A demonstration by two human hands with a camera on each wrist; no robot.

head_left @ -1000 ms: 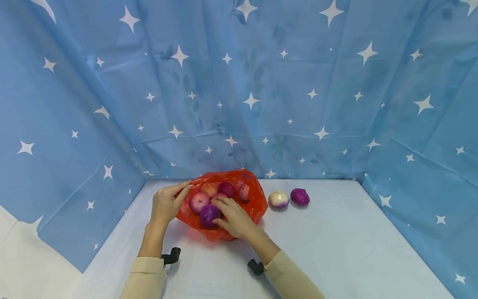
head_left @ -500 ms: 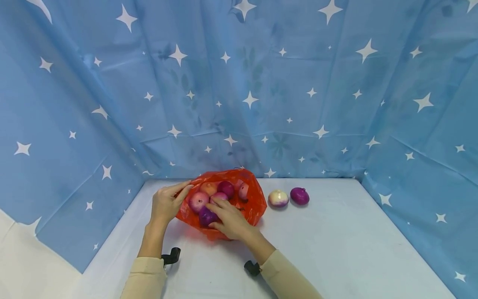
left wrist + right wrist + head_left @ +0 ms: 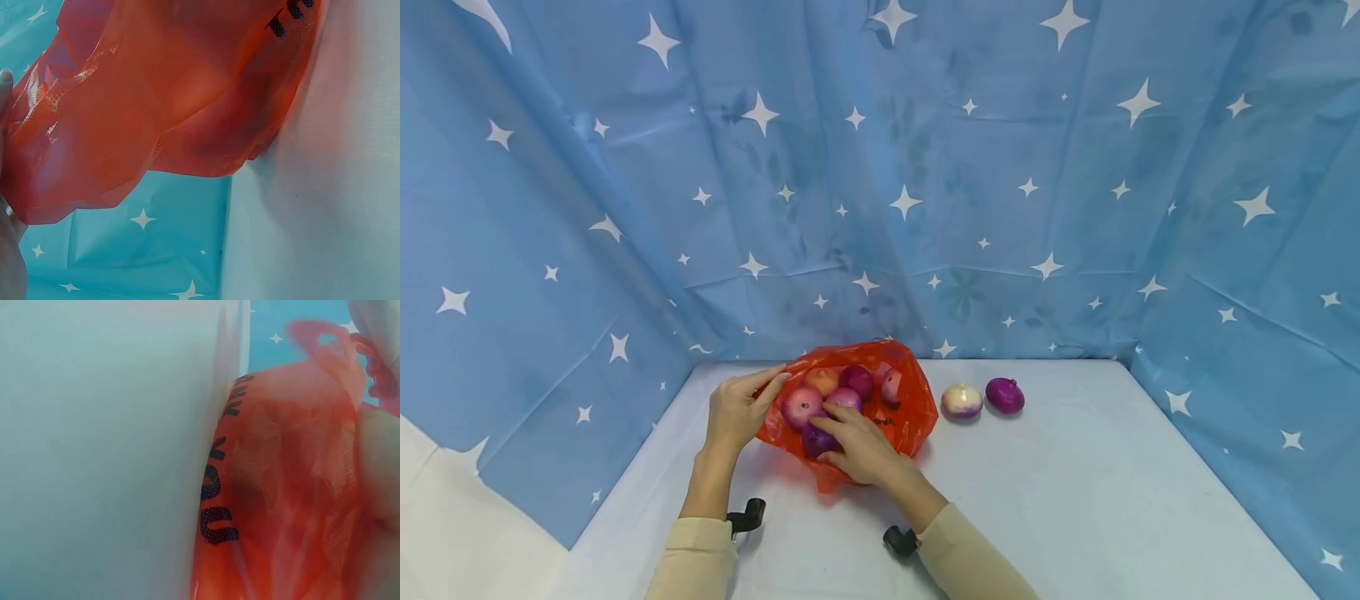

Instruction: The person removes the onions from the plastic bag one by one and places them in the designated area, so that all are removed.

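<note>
An orange-red plastic bag (image 3: 917, 412) lies with its mouth toward me, holding several round onion-like pieces. Among them are a pink one (image 3: 802, 406), an orange one (image 3: 822, 381) and a dark magenta one (image 3: 856, 381). At the left rim, my left hand (image 3: 733, 412) pinches the film between thumb and fingers; the left wrist view shows this hand only at its edge. My right hand (image 3: 863, 446) reaches inside the bag, thumb and fingers around a dark purple onion (image 3: 817, 439) near the front. In the right wrist view, the bag wall hides that grip.
Right of the bag, a white-and-purple bulb (image 3: 962, 401) and a purple onion-shaped piece (image 3: 1004, 396) lie on the white table (image 3: 1075, 500). A blue star-patterned curtain (image 3: 985, 208) bounds the back and sides.
My right hand has shifted slightly left and closer over the dark purple onion, covering more of it. The left hand keeps its hold on the rim, and the two outside pieces stay put.
</note>
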